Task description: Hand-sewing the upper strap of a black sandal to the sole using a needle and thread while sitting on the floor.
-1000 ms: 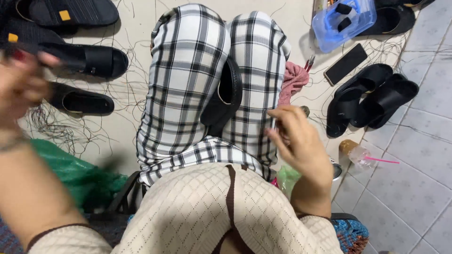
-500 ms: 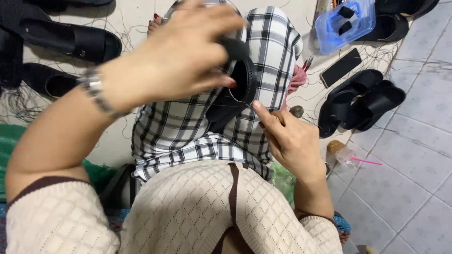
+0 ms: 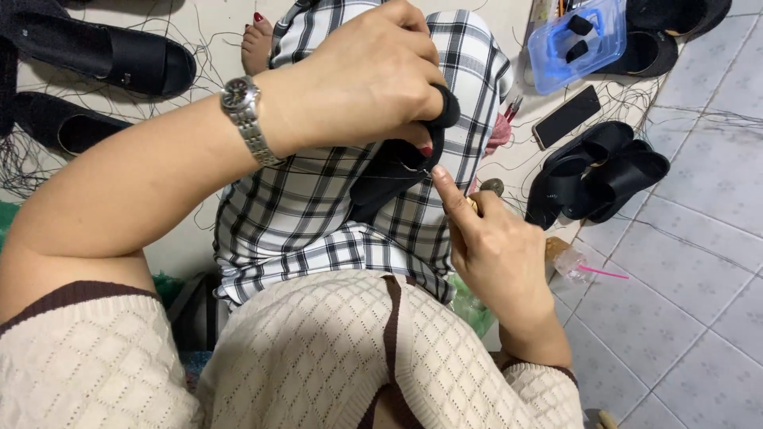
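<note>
Centre of the frame: a black sandal upper [image 3: 393, 171] lies on the person's lap, over checked black-and-white trousers [image 3: 318, 214]. The left hand [image 3: 362, 79] is closed over its upper end, fingers curled and pinching the black strap at the thumb side. The right hand [image 3: 489, 238], lower right of centre, has its forefinger extended so that the tip meets the edge of the upper beside a small metal ring; the other fingers are folded, and whether they hold a needle or thread cannot be told.

Compared with one second ago, the left hand has travelled from the left edge of the frame onto the piece, and the right hand has risen from beside the knee to touch it. Judged from this, the piece has passed from lying loose on the lap to being held by both hands for close work at the ring.

Surroundings: a silver wristwatch [image 3: 242, 119] on the left wrist; black sandals [image 3: 596, 171] at right on the tiled floor [image 3: 683, 302]; a dark phone [image 3: 566, 117]; a blue plastic box [image 3: 576, 40] at upper right; further black sandals [image 3: 103, 56] and loose threads at upper left.
</note>
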